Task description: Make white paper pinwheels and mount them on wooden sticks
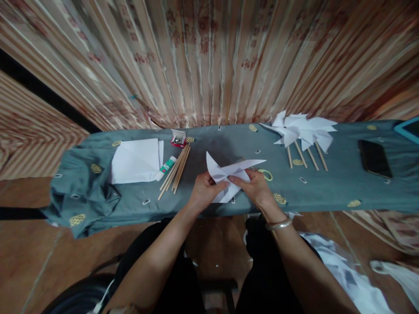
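Between my two hands is a white paper pinwheel (pixel 225 172), its blades partly folded in toward the middle and two pointed corners sticking up and out. My left hand (pixel 207 188) grips its left side, thumb pressed near the centre. My right hand (pixel 254 184) pinches the right side, its thumb also close to the centre. Just beyond the right hand lies a pair of scissors (pixel 267 175) with pale green handles, partly hidden by the paper and hand. To the left rest several wooden sticks (pixel 176 171), a glue stick (pixel 166 168) and a small open box of metal pins (pixel 178 138).
A stack of white paper (pixel 135 161) lies at the left of the cloth-covered table (pixel 229 141). Several finished pinwheels (pixel 303 131) on sticks lie at the back right, near a dark phone (pixel 375 158). A blue-edged device (pixel 407 128) sits at the far right. Curtains (pixel 209 65) hang behind.
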Motion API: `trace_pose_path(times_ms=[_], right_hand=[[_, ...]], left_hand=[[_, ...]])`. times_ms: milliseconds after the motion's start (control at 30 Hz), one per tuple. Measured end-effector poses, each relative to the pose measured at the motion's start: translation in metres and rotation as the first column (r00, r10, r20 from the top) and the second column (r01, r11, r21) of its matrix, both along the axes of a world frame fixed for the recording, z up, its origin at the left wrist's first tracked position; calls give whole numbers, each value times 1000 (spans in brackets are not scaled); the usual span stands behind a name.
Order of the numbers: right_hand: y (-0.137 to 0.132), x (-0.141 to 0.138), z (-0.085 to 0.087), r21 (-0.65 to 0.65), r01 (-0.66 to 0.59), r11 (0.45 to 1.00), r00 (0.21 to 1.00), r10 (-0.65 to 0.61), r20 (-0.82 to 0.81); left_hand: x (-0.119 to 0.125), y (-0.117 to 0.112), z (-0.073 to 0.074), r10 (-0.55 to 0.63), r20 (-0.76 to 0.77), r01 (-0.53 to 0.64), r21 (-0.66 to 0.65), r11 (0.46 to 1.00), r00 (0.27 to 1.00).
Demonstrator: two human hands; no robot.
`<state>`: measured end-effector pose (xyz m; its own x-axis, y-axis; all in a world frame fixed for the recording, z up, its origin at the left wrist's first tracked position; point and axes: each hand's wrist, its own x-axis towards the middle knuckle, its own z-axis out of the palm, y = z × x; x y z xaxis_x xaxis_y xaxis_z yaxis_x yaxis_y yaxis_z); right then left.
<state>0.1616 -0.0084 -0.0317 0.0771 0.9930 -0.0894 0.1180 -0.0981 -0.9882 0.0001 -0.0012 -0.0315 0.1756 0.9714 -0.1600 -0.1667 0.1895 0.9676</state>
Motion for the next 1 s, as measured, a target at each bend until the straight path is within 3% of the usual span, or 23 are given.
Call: trace_pose_path(times_ms=[100, 333, 467, 533, 600, 700, 767, 900, 1000], right_hand=[[0, -4, 0, -63, 56, 996, 995, -61, -83], [1, 1, 12, -102, 174, 980, 950, -194, -244], [0, 9, 14, -88, 214, 973, 927, -231, -295], [-1, 11, 13, -90, 214, 973, 924, -232, -303], [-2, 12, 11, -105, 205, 973, 921, -228, -315], [-5, 10, 13, -140, 188, 972, 912, -226, -342], [-6, 9, 14, -159, 168, 973, 905, -216, -366], [-7, 7, 16, -155, 112, 982, 901, -166, -401], [-7, 8, 15, -145, 102, 984, 911, -151, -384]], left_hand=[[-2, -2, 0, -8, -6, 8, 12, 1000, 1000], [-15, -3, 18, -153, -64, 159, 103, 982, 986], [-40, 10, 15, -12, -287, 63, 169, 984, 958], [-56, 19, 10, 119, -535, 67, 316, 946, 836], [-71, 28, 4, 257, -709, 123, 437, 891, 657], [-88, 39, -5, 348, -852, 256, 464, 848, 391], [-94, 44, -10, 365, -895, 308, 434, 847, 258], [-97, 51, -13, 349, -933, 317, 360, 878, 92], [-96, 54, -13, 330, -942, 303, 334, 892, 67]])
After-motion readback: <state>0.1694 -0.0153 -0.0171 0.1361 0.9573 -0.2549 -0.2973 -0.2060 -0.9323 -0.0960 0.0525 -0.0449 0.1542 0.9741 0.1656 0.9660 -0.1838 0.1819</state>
